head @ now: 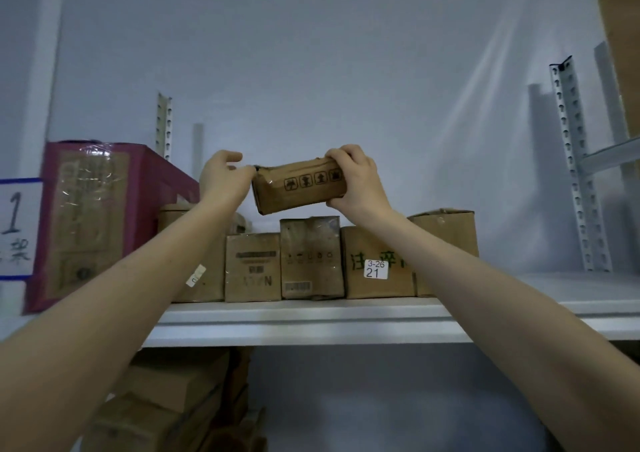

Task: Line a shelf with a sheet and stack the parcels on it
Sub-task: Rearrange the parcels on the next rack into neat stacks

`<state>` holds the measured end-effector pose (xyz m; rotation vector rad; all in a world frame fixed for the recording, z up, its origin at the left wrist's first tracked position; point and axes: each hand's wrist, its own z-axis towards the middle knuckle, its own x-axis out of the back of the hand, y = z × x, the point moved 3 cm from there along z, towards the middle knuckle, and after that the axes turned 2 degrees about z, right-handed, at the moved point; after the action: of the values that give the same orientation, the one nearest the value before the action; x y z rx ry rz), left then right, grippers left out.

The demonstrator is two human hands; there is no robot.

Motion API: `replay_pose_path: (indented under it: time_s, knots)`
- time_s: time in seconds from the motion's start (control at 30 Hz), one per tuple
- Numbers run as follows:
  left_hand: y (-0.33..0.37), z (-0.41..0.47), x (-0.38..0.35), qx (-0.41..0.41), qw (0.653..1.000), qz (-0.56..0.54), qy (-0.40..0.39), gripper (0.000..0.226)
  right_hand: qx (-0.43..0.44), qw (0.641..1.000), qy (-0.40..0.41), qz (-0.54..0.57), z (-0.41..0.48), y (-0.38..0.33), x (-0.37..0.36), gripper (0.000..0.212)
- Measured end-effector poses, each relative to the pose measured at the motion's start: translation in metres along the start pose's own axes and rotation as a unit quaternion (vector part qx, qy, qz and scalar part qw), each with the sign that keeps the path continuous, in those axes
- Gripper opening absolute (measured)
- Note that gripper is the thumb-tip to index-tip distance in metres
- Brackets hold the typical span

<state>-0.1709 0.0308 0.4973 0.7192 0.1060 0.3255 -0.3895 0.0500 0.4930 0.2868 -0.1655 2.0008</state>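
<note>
I hold a small, worn brown cardboard parcel (299,186) in the air, tilted, just above a row of parcels. My right hand (358,179) grips its right end. My left hand (225,177) touches its left end with the fingers curled around the corner. Below stand several brown parcels (310,261) side by side on the white shelf (311,316), one of them (379,264) with a white label reading 3-26 21. I cannot make out a sheet on the shelf board.
A large magenta box (104,216) stands at the shelf's left end, next to a paper sign (15,228) marked 1. A perforated metal upright (575,164) rises at the right. More cardboard boxes (173,403) are piled under the shelf at the left.
</note>
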Motion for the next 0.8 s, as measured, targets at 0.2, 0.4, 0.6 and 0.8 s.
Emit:
replay_pose_path:
  time_s: [0.2,0.4,0.6,0.8]
  knots:
    - [-0.018,0.010,0.001,-0.096,0.983,0.144,-0.060,0.045,-0.009,0.997,-0.076,-0.017,0.012,-0.024,-0.047,0.081]
    - [-0.030,0.008,-0.014,-0.167,0.947,0.257,-0.100,0.051,-0.020,0.992,-0.118,-0.029,0.008,-0.019,-0.063,0.081]
    - [-0.022,-0.032,-0.041,-0.280,0.873,0.398,-0.026,0.041,-0.015,0.997,-0.069,-0.012,-0.010,-0.012,-0.041,0.074]
    - [0.005,-0.087,-0.087,-0.338,0.913,0.216,-0.078,0.036,-0.058,0.995,0.079,0.033,-0.047,0.012,0.018,0.040]
